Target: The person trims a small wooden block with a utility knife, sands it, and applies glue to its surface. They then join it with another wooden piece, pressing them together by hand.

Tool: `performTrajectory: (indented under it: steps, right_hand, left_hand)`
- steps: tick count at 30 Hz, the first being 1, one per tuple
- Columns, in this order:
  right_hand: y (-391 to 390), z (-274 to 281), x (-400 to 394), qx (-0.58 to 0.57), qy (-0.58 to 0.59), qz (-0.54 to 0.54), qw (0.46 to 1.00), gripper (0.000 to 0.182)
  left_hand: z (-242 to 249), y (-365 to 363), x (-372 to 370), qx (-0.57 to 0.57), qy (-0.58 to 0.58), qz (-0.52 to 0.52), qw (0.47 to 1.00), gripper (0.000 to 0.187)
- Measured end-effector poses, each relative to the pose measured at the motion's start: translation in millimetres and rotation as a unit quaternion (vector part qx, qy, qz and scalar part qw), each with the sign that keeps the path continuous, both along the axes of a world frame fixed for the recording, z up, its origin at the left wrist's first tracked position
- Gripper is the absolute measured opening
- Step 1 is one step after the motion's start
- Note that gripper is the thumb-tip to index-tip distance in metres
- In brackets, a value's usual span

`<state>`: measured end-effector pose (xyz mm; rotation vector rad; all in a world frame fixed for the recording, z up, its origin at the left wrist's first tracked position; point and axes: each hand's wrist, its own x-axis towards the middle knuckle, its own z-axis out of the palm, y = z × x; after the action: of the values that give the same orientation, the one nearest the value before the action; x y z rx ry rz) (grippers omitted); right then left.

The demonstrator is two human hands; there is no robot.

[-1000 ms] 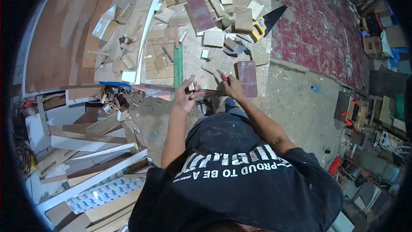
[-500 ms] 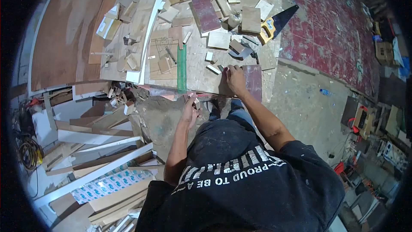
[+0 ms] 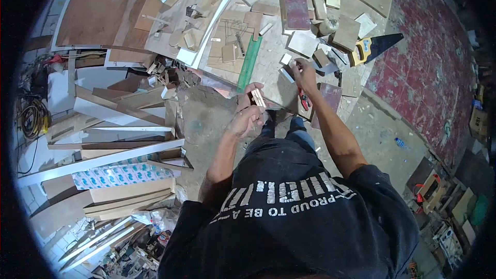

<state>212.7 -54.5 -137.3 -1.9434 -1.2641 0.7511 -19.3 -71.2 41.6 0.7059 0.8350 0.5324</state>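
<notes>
Small pale wood pieces (image 3: pixel 258 97) are held in my left hand (image 3: pixel 247 115), with its fingers closed round them just off the workbench's near edge. My right hand (image 3: pixel 305 75) is over the bench, its thumb and fingers drawn together; what they hold, if anything, is too small to make out. Close to it are a small white-topped block (image 3: pixel 285 59) and a red-handled tool (image 3: pixel 304 102). The dark red board (image 3: pixel 330 97) lies to the right of that hand. A green ruler (image 3: pixel 250 64) rests on the bench between the hands, farther back.
Wood blocks and a dark red piece (image 3: pixel 296 8) cover the back of the workbench (image 3: pixel 274 46). A yellow-handled saw (image 3: pixel 374 49) lies at its right. Offcuts and long boards (image 3: pixel 119 158) are piled on the floor at left. A blue item (image 3: pixel 400 142) lies on the floor at right.
The view has shifted, so the bench appears farther right. My left hand has turned, showing the wood pieces more clearly. My right hand has come off the red board's edge, and the red-handled tool now shows.
</notes>
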Motion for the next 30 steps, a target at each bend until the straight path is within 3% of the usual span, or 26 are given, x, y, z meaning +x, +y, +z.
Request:
performTrajectory:
  steps: [2,3,6,10,14,18,21,22,24,26,30]
  right_hand:
    - [-13,30,2,0.050,0.183,-0.033,0.981,0.037]
    - [-19,43,2,0.051,0.180,-0.036,0.982,0.037]
    - [-42,87,3,0.074,0.392,-0.029,0.917,0.031]
    - [-74,160,-9,0.068,0.440,-0.012,0.896,0.033]
    - [-91,182,-21,0.125,0.395,0.016,0.910,0.028]
    - [-97,182,-28,0.141,0.387,-0.019,0.911,0.029]
    - [-97,145,-22,0.059,0.233,-0.089,0.967,0.030]
    - [-97,121,-18,0.060,0.231,-0.090,0.967,0.030]
    - [-100,60,-11,-0.037,0.024,-0.131,0.990,0.028]
    - [-94,27,-7,-0.042,0.000,-0.128,0.991,0.027]
    - [-75,10,-5,-0.044,0.000,-0.138,0.989,0.031]
  left_hand:
    - [4,5,1,0.036,0.027,-0.013,0.999,0.065]
    - [6,7,2,0.070,0.054,-0.028,0.996,0.067]
    - [15,12,7,0.121,0.077,-0.042,0.989,0.069]
    - [13,18,14,0.166,0.069,-0.077,0.981,0.066]
    - [16,21,25,0.218,0.058,-0.082,0.971,0.064]
    - [26,22,30,0.187,0.026,-0.103,0.977,0.060]
    - [12,23,30,0.115,-0.027,-0.109,0.987,0.053]
    - [6,22,33,0.109,-0.030,-0.091,0.989,0.051]
    - [-13,22,33,0.100,-0.031,-0.072,0.992,0.048]
    - [-46,27,30,0.116,0.077,-0.046,0.989,0.049]
    - [-89,24,11,0.139,0.133,-0.013,0.981,0.039]
